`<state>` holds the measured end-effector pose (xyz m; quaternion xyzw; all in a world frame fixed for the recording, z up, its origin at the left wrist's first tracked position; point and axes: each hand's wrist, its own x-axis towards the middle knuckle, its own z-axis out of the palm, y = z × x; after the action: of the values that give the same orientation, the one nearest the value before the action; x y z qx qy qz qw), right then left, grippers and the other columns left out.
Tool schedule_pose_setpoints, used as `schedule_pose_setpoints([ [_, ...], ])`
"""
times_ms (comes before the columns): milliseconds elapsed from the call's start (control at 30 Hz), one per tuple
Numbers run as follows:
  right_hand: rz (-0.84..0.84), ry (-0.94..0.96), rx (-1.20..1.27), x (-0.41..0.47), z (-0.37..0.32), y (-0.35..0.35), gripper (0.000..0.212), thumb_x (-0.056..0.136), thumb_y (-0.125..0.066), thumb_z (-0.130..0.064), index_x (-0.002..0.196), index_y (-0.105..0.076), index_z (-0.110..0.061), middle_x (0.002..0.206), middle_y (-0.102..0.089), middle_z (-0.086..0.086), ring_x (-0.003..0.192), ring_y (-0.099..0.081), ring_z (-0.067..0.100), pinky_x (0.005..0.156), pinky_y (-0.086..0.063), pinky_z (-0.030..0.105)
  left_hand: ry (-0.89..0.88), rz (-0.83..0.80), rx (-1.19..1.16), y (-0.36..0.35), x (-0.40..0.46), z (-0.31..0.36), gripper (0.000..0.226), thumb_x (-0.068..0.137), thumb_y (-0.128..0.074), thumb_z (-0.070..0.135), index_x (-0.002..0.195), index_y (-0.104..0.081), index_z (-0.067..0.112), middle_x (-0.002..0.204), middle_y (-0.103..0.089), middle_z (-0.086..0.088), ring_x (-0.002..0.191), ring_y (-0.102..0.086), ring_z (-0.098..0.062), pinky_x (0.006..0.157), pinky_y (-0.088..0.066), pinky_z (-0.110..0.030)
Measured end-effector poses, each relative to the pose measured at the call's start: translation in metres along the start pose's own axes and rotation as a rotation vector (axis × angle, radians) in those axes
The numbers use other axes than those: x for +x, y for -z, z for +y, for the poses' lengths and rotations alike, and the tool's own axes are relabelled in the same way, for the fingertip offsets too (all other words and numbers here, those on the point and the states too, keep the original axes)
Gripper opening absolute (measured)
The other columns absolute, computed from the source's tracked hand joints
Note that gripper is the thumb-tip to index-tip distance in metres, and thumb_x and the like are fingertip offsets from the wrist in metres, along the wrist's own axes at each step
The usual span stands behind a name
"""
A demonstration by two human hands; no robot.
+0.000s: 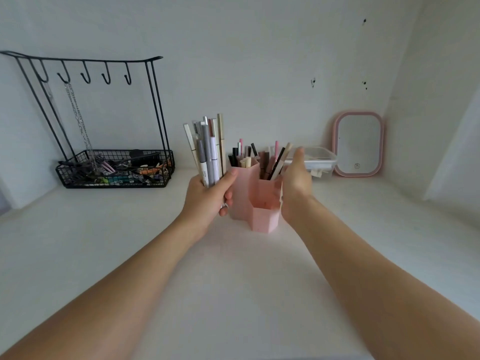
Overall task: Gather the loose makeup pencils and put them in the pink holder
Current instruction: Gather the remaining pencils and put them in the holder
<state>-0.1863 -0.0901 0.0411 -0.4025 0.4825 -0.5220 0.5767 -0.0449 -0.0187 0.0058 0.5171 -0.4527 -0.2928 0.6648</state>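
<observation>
Pink holder [255, 203] stands mid-desk [233, 281], other pencils already in it. Left hand [207, 197], just beside it, is clamped on an upright bundle of makeup pencils [207, 152]. Right hand [294, 183] hovers at its right, fingers spread. Behind: wire rack [114, 167], mirror [358, 144].

Bare desk [233, 281] lies open in front; pink holder [259, 203] and wire rack [114, 167] crowd the back.

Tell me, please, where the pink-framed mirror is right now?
In the head view, the pink-framed mirror leans against the back wall at the far right of the white table, just right of the clear plastic box and beyond the right hand.
</observation>
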Motion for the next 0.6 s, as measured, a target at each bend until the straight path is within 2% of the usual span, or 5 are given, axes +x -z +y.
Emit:
schedule_pose_setpoints([
  [100, 0.184, 0.638, 0.048, -0.011, -0.012, 0.008, 0.048, 0.097, -0.038, -0.052, 0.102, -0.059, -0.009, 0.096, -0.06, 0.004, 0.092, -0.058, 0.016, 0.09, -0.048, 0.041, -0.165, 0.097, 0.042, 0.0, -0.002, 0.007, 0.035, 0.095, -0.07, 0.023, 0.066, -0.055, 0.01, 0.056, -0.048, -0.013, 0.046, -0.043, -0.021, 0.04, -0.03, -0.023],
  [200, -0.079, 1.006, -0.019, -0.032, -0.018, 0.01, 0.044, 0.088, -0.051, -0.051, 0.107, -0.063, -0.014, 0.108, -0.063, 0.004, 0.098, -0.059, 0.008, 0.083, -0.049, 0.025, -0.275, 0.048, 0.164, -0.004, -0.008, 0.008, 0.03, 0.092, -0.072, 0.017, 0.066, -0.059, 0.01, 0.051, -0.054, -0.005, 0.041, -0.047, -0.017, 0.041, -0.036, -0.023],
  [300, -0.364, 0.902, -0.167, -0.053, -0.011, 0.0, 0.057, 0.071, -0.074, -0.052, 0.108, -0.065, -0.01, 0.102, -0.068, 0.012, 0.094, -0.066, 0.014, 0.077, -0.054, 0.03, -0.325, -0.092, 0.377, -0.016, -0.018, 0.006, 0.008, 0.088, -0.069, 0.022, 0.08, -0.068, 0.022, 0.07, -0.069, 0.007, 0.061, -0.063, 0.001, 0.056, -0.047, -0.023],
  [400, -0.454, 0.731, -0.12, -0.065, -0.003, -0.014, 0.035, 0.069, -0.088, -0.023, 0.092, -0.069, -0.004, 0.083, -0.071, 0.012, 0.078, -0.068, 0.013, 0.073, -0.058, 0.03, -0.349, -0.112, 0.52, -0.022, -0.021, 0.008, 0.027, 0.09, -0.062, 0.014, 0.093, -0.06, 0.041, 0.083, -0.064, 0.021, 0.083, -0.06, 0.014, 0.062, -0.046, -0.006],
  [600, -0.35, 0.565, 0.086, -0.058, 0.001, -0.017, 0.036, 0.084, -0.076, -0.024, 0.065, -0.056, 0.0, 0.054, -0.058, 0.012, 0.057, -0.062, 0.026, 0.07, -0.061, 0.044, -0.272, -0.105, 0.517, -0.029, -0.021, 0.006, 0.023, 0.082, -0.069, 0.011, 0.076, -0.061, 0.032, 0.062, -0.067, 0.009, 0.051, -0.065, -0.004, 0.044, -0.049, -0.02],
])
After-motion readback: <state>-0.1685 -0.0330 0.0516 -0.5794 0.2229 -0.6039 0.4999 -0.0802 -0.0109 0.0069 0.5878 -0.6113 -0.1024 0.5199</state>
